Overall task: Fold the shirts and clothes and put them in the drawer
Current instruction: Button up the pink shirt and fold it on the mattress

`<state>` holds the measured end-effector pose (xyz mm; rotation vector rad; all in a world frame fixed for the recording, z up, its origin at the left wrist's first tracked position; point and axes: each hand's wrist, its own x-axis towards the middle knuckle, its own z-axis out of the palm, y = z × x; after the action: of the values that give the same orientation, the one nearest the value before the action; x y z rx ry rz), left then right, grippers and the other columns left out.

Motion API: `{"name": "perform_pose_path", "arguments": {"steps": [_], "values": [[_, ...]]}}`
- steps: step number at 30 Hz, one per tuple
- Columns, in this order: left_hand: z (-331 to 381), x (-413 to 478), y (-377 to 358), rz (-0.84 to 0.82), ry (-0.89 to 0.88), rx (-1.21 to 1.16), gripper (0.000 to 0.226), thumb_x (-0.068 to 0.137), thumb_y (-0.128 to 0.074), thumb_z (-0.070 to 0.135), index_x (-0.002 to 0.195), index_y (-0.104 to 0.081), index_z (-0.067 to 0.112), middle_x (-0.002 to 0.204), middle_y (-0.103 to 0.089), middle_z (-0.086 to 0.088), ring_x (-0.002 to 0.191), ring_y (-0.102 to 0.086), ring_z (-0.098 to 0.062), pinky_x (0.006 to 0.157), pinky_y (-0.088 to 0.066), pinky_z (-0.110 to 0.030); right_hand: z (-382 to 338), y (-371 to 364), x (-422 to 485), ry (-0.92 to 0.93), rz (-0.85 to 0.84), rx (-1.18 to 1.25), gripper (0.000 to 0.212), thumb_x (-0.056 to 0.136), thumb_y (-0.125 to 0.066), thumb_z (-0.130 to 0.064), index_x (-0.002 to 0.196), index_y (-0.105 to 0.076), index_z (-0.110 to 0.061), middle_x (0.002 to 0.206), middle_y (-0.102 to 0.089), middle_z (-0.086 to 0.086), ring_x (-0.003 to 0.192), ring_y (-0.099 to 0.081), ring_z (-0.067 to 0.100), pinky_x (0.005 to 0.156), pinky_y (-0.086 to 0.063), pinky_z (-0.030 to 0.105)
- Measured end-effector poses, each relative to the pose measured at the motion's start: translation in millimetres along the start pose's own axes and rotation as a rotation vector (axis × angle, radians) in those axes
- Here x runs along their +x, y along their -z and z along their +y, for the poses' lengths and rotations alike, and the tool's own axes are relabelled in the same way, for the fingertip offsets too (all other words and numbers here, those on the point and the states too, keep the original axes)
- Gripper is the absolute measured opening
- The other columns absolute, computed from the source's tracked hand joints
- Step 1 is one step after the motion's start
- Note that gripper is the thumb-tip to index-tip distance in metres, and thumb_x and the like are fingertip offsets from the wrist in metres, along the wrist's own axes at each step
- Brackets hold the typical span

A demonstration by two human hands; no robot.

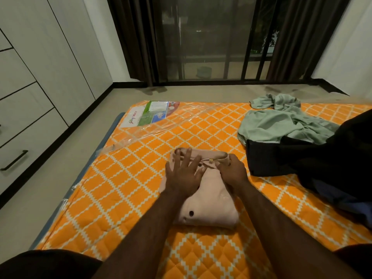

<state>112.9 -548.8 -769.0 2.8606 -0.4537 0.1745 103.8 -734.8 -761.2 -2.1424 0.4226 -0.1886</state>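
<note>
Head view:
- Pink shirt (209, 200): lower centre of the frame, on the orange mattress (141, 158). Folded to a compact packet, collar end toward the window, fold end toward the person; long axis runs from near to far, tilted slightly to the left.
- Left hand (184, 174): fingers spread flat, pressing on the collar half of the pink shirt.
- Right hand (232, 171): fingers curled on the collar's right edge, apparently pinching it.
- Green garment (281, 121): upper right, crumpled, unfolded.
- Dark clothes (302, 158): right edge, heaped, unfolded.
- Drawers (26, 127): left edge, all closed.
- Progress, judged: one shirt near finished folding; nothing seen in a drawer. Left: final smoothing, the green and dark items, opening a drawer, stowing all.
</note>
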Motion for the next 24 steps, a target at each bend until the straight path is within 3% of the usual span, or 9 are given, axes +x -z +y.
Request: {"name": "perform_pose_path", "arguments": {"steps": [3,5,9,12,15,17,19,22,24], "values": [[-1,-7,1,0.159,-0.018,0.024,0.064,0.098,-0.025,0.069,0.156,-0.029,0.043,0.171,-0.002,-0.002,0.156,0.002,-0.037,0.115,-0.016,-0.068,-12,3,0,-0.228,-0.021,-0.107,0.071,0.09,-0.068,-0.055,0.139,-0.046,-0.008,0.14,-0.052,0.021,0.127,-0.051,0.041,0.102,-0.048,0.047],[2,-8,11,0.247,0.119,-0.014,0.071,0.096,-0.037,0.07,0.158,-0.023,0.037,0.17,-0.006,-0.008,0.155,-0.007,-0.039,0.112,-0.025,-0.064,-23,8,-1,-0.35,-0.045,-0.058,0.09,0.084,-0.068,-0.064,0.147,-0.037,-0.007,0.145,-0.049,0.02,0.13,-0.052,0.041,0.103,-0.05,0.049],[1,-7,36,0.068,0.677,-0.288,0.086,0.095,-0.033,0.074,0.158,-0.015,0.017,0.157,-0.03,-0.02,0.139,-0.035,-0.041,0.107,-0.039,-0.056,-24,11,-3,-0.453,-0.138,0.061,0.109,0.071,-0.073,-0.075,0.149,-0.042,-0.004,0.146,-0.053,0.016,0.126,-0.057,0.041,0.096,-0.054,0.047],[-9,-4,47,-0.036,0.76,-0.388,0.078,0.101,-0.032,0.065,0.152,-0.031,0.006,0.149,-0.044,-0.021,0.133,-0.046,-0.041,0.103,-0.043,-0.049,-15,1,-8,-0.465,-0.28,0.259,0.12,0.051,-0.073,-0.088,0.142,-0.056,-0.012,0.14,-0.061,0.011,0.117,-0.064,0.036,0.093,-0.056,0.045],[-17,-4,45,-0.14,0.731,-0.497,0.065,0.104,-0.033,0.057,0.143,-0.045,0.006,0.143,-0.053,-0.019,0.124,-0.056,-0.039,0.097,-0.049,-0.042,-3,-11,-8,-0.354,-0.272,0.334,0.099,0.057,-0.066,-0.086,0.131,-0.066,-0.019,0.121,-0.073,0.007,0.103,-0.072,0.033,0.09,-0.059,0.053],[-21,-2,42,-0.182,0.717,-0.699,0.069,0.102,-0.035,0.059,0.149,-0.04,0.009,0.148,-0.049,-0.016,0.127,-0.054,-0.039,0.097,-0.048,-0.041,-11,-13,-19,-0.298,-0.23,0.424,0.068,0.079,-0.068,-0.068,0.125,-0.068,-0.018,0.11,-0.076,0.005,0.095,-0.074,0.031,0.086,-0.061,0.053],[-23,0,43,-0.16,0.687,-0.958,0.066,0.1,-0.039,0.06,0.146,-0.044,0.013,0.146,-0.052,-0.006,0.124,-0.055,-0.038,0.095,-0.049,-0.04,-14,-17,-23,-0.253,-0.18,0.522,0.046,0.095,-0.066,-0.047,0.13,-0.062,-0.017,0.116,-0.073,0.004,0.099,-0.072,0.027,0.081,-0.061,0.045],[-34,5,46,-0.105,0.591,-1.076,0.04,0.107,-0.042,0.043,0.128,-0.06,0.014,0.131,-0.063,-0.008,0.113,-0.062,-0.037,0.09,-0.053,-0.043,-22,-28,-27,-0.217,-0.149,0.586,0.051,0.091,-0.069,-0.05,0.133,-0.058,-0.023,0.123,-0.07,0.002,0.104,-0.071,0.027,0.086,-0.06,0.049],[-47,7,53,-0.058,0.598,-1.088,0.037,0.108,-0.044,0.034,0.131,-0.062,0.01,0.128,-0.065,-0.015,0.111,-0.063,-0.038,0.086,-0.051,-0.041,-26,-41,-27,-0.224,-0.146,0.613,0.059,0.084,-0.071,-0.057,0.133,-0.057,-0.027,0.123,-0.07,0.001,0.104,-0.071,0.03,0.089,-0.059,0.056]]}}
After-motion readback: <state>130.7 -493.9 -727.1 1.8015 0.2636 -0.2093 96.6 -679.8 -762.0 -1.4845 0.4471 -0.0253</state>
